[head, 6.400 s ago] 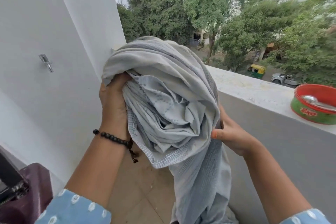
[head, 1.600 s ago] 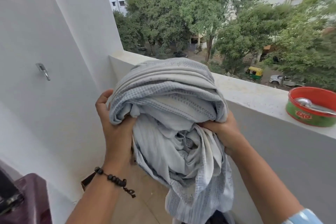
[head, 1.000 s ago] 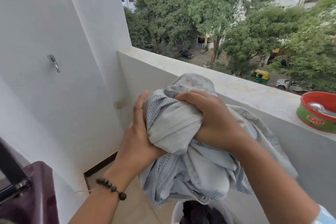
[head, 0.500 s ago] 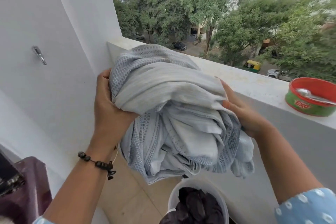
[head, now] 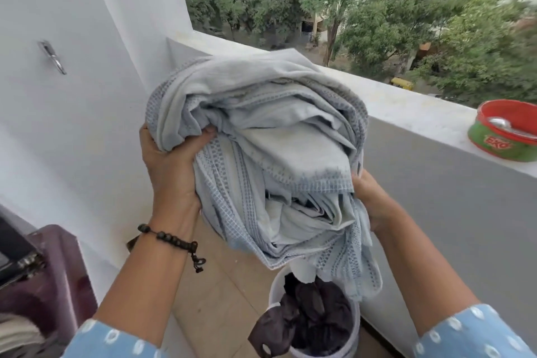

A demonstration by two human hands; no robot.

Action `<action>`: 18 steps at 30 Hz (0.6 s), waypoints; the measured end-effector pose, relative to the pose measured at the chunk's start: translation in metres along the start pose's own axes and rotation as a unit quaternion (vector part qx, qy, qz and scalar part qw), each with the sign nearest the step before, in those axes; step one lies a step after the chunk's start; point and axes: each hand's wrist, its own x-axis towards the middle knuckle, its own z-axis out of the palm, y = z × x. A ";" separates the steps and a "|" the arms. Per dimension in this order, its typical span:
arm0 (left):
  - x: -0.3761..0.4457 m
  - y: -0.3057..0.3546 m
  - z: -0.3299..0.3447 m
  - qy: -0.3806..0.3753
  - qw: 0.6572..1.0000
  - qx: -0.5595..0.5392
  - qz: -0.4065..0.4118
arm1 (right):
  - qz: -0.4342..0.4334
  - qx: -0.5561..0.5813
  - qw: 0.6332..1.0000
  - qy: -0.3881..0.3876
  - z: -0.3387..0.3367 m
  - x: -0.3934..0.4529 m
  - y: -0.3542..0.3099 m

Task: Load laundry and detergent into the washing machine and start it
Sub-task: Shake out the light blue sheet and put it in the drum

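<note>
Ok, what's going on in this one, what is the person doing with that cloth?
A person on a balcony holds a bunched pale blue-grey woven cloth in both hands: the left hand grips its left side, the right hand supports it from the right. Below it stands a white bucket of dark clothes. A maroon washing machine shows at the lower left; the cloth is not in it yet.

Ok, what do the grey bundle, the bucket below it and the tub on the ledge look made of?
Grey bundle: soft woven cloth, likely cotton; matte, creased, woven bands.
Bucket: probably plastic; smooth white rim.
Tub: seemingly plastic, printed green wall, red inside; the spoon in it glints like metal.
</note>
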 end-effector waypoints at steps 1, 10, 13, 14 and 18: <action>-0.001 -0.004 -0.003 -0.007 1.000 0.009 -0.013 | -0.015 -0.026 0.999 0.034 0.003 0.002 0.004; -0.008 -0.033 -0.052 -0.089 0.988 0.028 -0.126 | -0.074 -0.054 0.986 0.142 0.039 0.001 0.024; -0.012 -0.033 -0.063 -0.079 0.987 0.032 -0.134 | -0.076 -0.056 0.985 0.146 0.051 0.000 0.025; -0.013 -0.033 -0.068 -0.075 0.987 0.032 -0.136 | -0.075 -0.058 0.984 0.148 0.055 0.000 0.027; -0.022 -0.033 -0.082 -0.064 0.986 0.032 -0.149 | -0.067 -0.066 0.986 0.141 0.063 -0.006 0.038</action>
